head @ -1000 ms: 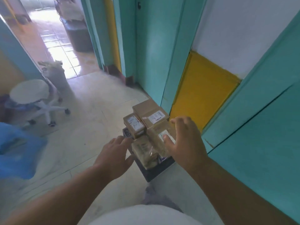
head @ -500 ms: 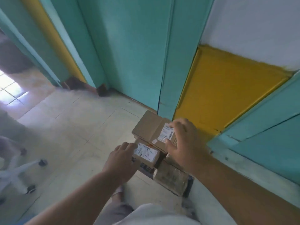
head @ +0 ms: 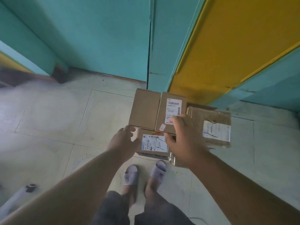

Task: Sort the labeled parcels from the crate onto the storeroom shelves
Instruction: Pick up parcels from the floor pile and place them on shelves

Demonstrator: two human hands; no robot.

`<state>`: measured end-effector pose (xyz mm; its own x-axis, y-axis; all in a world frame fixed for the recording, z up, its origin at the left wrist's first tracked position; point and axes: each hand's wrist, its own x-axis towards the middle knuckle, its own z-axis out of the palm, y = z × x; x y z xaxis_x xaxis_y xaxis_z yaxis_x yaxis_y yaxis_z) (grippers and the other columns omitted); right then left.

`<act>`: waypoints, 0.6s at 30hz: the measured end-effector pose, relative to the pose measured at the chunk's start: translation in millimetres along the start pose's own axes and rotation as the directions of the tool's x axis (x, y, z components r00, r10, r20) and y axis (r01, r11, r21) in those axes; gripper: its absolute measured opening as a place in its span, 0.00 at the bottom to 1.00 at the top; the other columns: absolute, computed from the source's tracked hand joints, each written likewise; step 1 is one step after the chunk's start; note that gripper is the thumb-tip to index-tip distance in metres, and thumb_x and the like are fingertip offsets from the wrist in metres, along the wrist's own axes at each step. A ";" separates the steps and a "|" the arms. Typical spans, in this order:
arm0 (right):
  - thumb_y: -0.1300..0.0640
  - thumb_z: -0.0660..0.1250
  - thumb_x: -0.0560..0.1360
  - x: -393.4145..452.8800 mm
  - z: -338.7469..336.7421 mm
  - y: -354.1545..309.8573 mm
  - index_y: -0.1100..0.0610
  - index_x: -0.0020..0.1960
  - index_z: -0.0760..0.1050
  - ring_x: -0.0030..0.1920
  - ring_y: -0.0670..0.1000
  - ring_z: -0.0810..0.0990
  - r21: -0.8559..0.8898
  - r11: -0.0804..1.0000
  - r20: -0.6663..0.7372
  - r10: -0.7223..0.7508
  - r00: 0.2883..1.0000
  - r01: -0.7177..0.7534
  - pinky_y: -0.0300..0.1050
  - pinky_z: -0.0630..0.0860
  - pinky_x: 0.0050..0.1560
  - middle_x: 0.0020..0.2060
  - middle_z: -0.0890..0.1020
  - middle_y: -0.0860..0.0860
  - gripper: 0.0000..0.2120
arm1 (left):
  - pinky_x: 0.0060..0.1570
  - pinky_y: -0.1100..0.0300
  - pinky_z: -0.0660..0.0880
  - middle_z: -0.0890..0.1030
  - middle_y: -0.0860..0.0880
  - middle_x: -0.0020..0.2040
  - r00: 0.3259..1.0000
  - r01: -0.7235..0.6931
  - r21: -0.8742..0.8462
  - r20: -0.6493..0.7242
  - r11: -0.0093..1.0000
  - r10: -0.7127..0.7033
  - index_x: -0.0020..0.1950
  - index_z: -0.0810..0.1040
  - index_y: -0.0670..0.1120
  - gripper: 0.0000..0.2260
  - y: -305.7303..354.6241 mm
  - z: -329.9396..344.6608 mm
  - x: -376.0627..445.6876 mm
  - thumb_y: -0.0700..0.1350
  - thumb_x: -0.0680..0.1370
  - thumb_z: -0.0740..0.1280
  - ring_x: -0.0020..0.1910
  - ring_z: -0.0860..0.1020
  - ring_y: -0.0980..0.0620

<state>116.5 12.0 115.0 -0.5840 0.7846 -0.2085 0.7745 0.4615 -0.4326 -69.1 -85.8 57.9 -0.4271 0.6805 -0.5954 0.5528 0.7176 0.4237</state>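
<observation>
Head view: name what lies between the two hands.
Between the left hand and right hand, the head view shows a small labeled parcel, its white label facing up.

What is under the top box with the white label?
Under the top box a smaller labeled box shows, and under that a dark crate edge. The right hand covers the rest.

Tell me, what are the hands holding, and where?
The right hand grips the labeled box at its near corner. The left hand is open beside the lower box, holding nothing.
</observation>
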 end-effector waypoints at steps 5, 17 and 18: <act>0.55 0.70 0.76 56.5 71.5 1.7 0.57 0.64 0.72 0.56 0.54 0.75 0.037 0.999 0.068 0.030 0.997 -0.033 0.48 0.75 0.54 0.59 0.74 0.55 0.18 | 0.45 0.58 0.75 0.80 0.50 0.58 0.992 0.123 -0.153 -0.016 0.980 -0.127 0.63 0.73 0.50 0.15 -38.3 16.9 76.1 0.53 0.78 0.67 0.43 0.79 0.47; 0.61 0.62 0.81 112.4 186.3 -14.1 0.54 0.70 0.70 0.69 0.48 0.71 0.204 0.938 0.212 0.236 0.948 -0.279 0.38 0.65 0.63 0.71 0.72 0.50 0.18 | 0.59 0.54 0.76 0.82 0.48 0.56 0.980 0.177 -0.357 0.147 0.917 -0.132 0.58 0.81 0.53 0.09 -94.3 41.4 169.7 0.48 0.81 0.64 0.54 0.80 0.47; 0.62 0.61 0.82 112.2 188.6 -15.4 0.55 0.70 0.70 0.70 0.48 0.70 0.216 0.930 0.198 0.257 0.946 -0.298 0.36 0.63 0.63 0.71 0.72 0.49 0.18 | 0.55 0.54 0.77 0.83 0.47 0.52 0.980 0.178 -0.401 0.152 0.899 -0.126 0.50 0.81 0.56 0.06 -93.2 40.4 169.2 0.47 0.81 0.64 0.50 0.80 0.46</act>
<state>-6.8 14.8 -67.2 -0.4015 0.7786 -0.4822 0.8416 0.1060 -0.5296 -163.9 -43.5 -109.8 -0.3791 0.5543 -0.7410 0.1338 0.8252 0.5488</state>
